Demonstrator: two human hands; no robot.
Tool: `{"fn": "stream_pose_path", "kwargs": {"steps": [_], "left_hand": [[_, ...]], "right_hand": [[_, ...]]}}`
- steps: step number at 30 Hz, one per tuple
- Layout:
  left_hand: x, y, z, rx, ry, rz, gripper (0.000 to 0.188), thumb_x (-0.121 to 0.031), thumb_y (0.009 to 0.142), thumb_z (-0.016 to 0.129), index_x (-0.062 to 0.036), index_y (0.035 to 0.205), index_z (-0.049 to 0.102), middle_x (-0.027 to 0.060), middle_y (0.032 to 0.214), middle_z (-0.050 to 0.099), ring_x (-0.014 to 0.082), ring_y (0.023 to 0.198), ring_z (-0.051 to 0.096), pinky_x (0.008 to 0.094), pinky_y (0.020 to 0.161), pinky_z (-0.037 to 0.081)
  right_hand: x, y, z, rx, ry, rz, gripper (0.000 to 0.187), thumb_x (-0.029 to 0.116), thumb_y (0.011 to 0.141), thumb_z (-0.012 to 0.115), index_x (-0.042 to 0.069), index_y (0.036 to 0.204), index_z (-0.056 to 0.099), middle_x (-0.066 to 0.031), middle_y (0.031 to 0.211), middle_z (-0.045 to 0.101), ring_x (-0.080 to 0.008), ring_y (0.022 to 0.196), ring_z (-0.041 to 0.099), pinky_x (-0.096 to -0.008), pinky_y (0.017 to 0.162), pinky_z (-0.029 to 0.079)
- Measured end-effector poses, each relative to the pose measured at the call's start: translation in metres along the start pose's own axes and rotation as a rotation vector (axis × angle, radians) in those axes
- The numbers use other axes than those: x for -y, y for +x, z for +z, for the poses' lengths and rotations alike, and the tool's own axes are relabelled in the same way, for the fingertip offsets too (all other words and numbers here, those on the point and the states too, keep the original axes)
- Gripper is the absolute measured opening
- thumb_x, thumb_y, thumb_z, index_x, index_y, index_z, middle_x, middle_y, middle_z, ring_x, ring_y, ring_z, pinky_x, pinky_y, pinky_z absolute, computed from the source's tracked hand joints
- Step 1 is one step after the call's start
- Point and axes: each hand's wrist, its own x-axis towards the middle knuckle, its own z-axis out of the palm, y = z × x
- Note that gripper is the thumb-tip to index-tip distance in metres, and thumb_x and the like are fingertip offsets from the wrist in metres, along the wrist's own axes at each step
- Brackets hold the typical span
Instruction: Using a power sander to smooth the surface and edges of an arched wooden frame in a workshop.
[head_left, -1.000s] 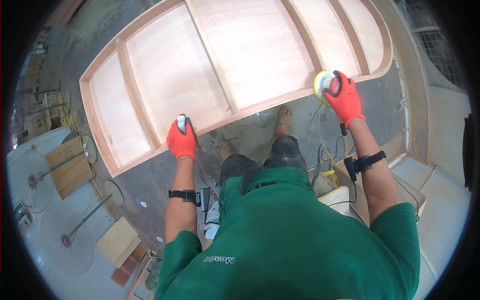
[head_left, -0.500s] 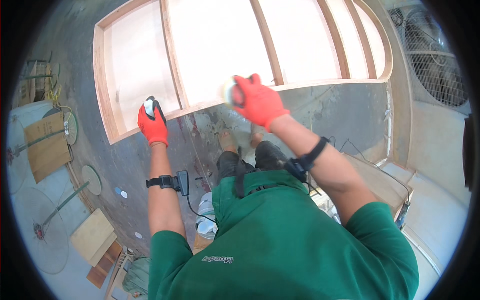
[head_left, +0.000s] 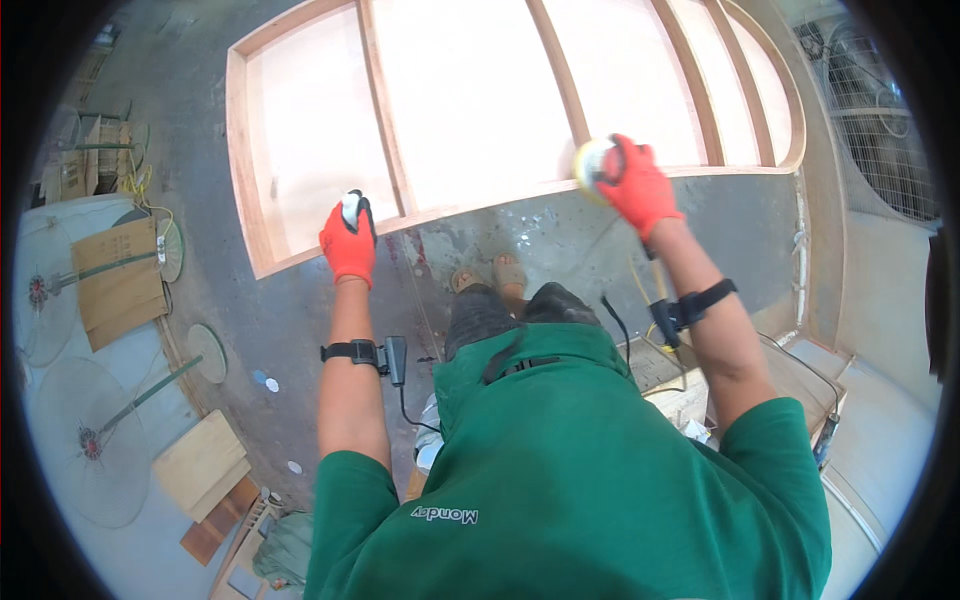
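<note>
A large wooden panel frame [head_left: 400,150] with crosswise ribs and a pale, brightly lit sheet inside lies ahead of me, rounded at its right end. At the near rail, left of a rib, is my left hand [head_left: 349,245] in a red glove with dark fingertips. Its fingers are closed around a small white piece [head_left: 350,205], whose kind I cannot make out. My right hand [head_left: 640,188], gloved alike, grips a round pale disc with a yellowish rim [head_left: 590,172]. That disc is smeared by motion and overlaps the near rail, right of the middle.
Wire-guarded fans [head_left: 90,440] lie at the left beside a cardboard sheet [head_left: 120,280] and boards [head_left: 200,465]. A large caged fan [head_left: 870,120] stands at the far right. Dark cables [head_left: 410,412] hang from straps on my forearms. Round white discs [head_left: 272,385] lie on the floor.
My right hand has swept right along the near rail with the pale disc. The left hand stays near the same rail section. The whole view has shifted a little.
</note>
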Motion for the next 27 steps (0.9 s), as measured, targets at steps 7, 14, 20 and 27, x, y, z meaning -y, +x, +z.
{"fn": "stream_pose_path", "kwargs": {"steps": [7, 14, 20, 27], "left_hand": [[0.009, 0.003, -0.006, 0.063, -0.647, -0.126, 0.031, -0.015, 0.099, 0.057, 0.0047, 0.121, 0.064, 0.0123, 0.112, 0.071, 0.0216, 0.107, 0.065, 0.0347, 0.093, 0.049], [0.038, 0.027, -0.063, 0.063, -1.135, -0.222, 0.023, -0.018, 0.102, 0.057, 0.0025, 0.104, 0.068, 0.0089, 0.1, 0.069, 0.0174, 0.094, 0.065, 0.0332, 0.09, 0.05], [0.133, 0.076, -0.163, -0.2, -0.808, -0.06, 0.02, -0.015, 0.102, 0.056, -0.0001, 0.098, 0.068, 0.0052, 0.094, 0.067, 0.0146, 0.092, 0.061, 0.0321, 0.087, 0.047], [0.26, 0.071, -0.181, -0.256, -0.927, -0.217, 0.019, -0.02, 0.101, 0.059, -0.0036, 0.107, 0.067, 0.0035, 0.1, 0.067, 0.0146, 0.094, 0.061, 0.0293, 0.085, 0.046]], "right_hand": [[-0.062, 0.01, -0.008, -0.148, -0.048, 0.147, 0.076, 0.033, 0.08, 0.078, 0.019, 0.145, 0.042, -0.0207, 0.133, 0.052, -0.0405, 0.114, 0.061, -0.047, 0.097, 0.051], [0.105, -0.038, 0.05, -0.071, 0.022, -0.046, 0.076, 0.03, 0.077, 0.08, 0.019, 0.143, 0.045, -0.0213, 0.13, 0.051, -0.0403, 0.105, 0.065, -0.0462, 0.089, 0.055], [0.266, -0.068, 0.109, 0.03, 0.025, -0.207, 0.071, 0.03, 0.076, 0.08, 0.02, 0.139, 0.048, -0.0202, 0.126, 0.051, -0.0387, 0.098, 0.067, -0.0458, 0.084, 0.056], [0.408, -0.083, 0.164, 0.176, 0.028, -0.476, 0.067, 0.028, 0.078, 0.078, 0.019, 0.138, 0.05, -0.0197, 0.121, 0.052, -0.0383, 0.094, 0.067, -0.0465, 0.078, 0.056]]}}
